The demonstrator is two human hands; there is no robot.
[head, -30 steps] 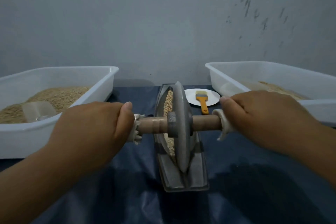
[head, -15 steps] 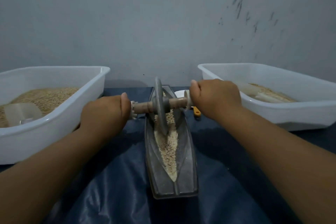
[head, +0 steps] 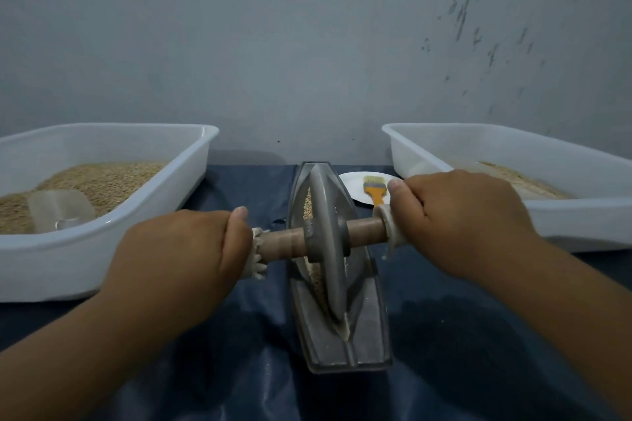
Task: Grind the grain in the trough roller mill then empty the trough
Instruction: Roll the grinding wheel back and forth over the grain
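Over boat-shaped metal trough [head: 342, 349], both hands gripping wooden axle [head: 366, 228] (grey disc [head: 330, 249])

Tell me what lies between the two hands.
In the head view, the wooden axle spans from the left hand to the right hand, with the grey wheel at its middle, standing in the trough.

I count two white tubs, one [head: 102, 249] left of the trough [head: 362, 349], one [head: 581, 219] right. One roller wheel [head: 328, 249] in it. One scoop [head: 60, 210], one plate [head: 352, 181], one brush [head: 374, 190], two hands: left [head: 184, 249], right [head: 461, 219].
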